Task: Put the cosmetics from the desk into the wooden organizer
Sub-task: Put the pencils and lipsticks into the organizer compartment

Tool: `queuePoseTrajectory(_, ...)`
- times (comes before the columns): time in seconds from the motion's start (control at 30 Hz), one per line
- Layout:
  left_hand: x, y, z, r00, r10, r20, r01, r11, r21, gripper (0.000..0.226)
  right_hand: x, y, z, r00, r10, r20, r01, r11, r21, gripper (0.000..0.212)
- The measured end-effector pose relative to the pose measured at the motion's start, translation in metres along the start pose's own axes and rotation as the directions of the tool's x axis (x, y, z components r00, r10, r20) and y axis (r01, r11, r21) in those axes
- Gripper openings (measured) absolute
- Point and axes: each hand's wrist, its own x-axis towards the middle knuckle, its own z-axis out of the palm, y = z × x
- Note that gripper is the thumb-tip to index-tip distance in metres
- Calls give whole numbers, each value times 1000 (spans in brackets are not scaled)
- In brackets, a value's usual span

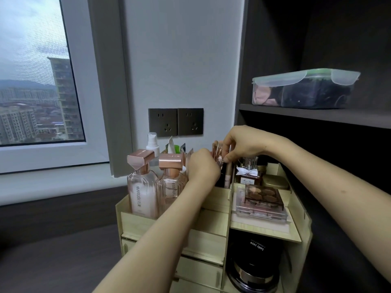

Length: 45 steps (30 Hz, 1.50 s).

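The pale wooden organizer [213,223] stands on the dark desk against the wall. Two pink bottles [142,187] with rose-gold caps fill its left compartment. Both hands meet over a rear middle compartment. My right hand [239,144] pinches a bundle of thin rose-gold sachets [218,152] from above. My left hand [202,166] has its fingers curled against the same sachets, though the backs of both hands hide the grip. A beige pencil [227,176] stands upright just below. On the right shelf lies an eyeshadow palette [263,195], with a perfume bottle [248,172] behind it.
A white spray bottle [152,142] and several packets stand at the organizer's back. A black round box [256,248] sits in the lower right bay. Wall sockets [175,122] are behind. A clear lidded container [304,89] rests on the dark shelf to the right.
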Motion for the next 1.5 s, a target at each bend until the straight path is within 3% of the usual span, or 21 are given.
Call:
queuePoseTrajectory(0.4,-7,6,-8,994,-7,107,-6,993,120,17,7,4,-2,997,68,37,-69,997,22,7)
queuePoseTrajectory(0.63,-10,10,-18,997,37,70,-47,988,145,18,-1,-1,-8,999,39,17,-39,999,16,14)
queuePoseTrajectory(1.0,-28,24,-78,976,205,-74,-213,967,-140,40,-14,-8,-28,994,-11,-112,20,997,80,11)
queuePoseTrajectory(1.23,-44,12,-124,952,243,-186,-281,934,-220,37,-19,-13,-23,994,-9,-108,15,999,51,12)
queuePoseTrajectory(1.37,-49,4,-126,954,232,-192,-273,936,-223,37,-13,-22,3,999,23,-49,-27,996,-83,22)
queuePoseTrajectory(1.5,-52,0,-123,959,217,-183,-256,939,-228,35,-7,-17,11,992,75,-104,-90,985,-145,6)
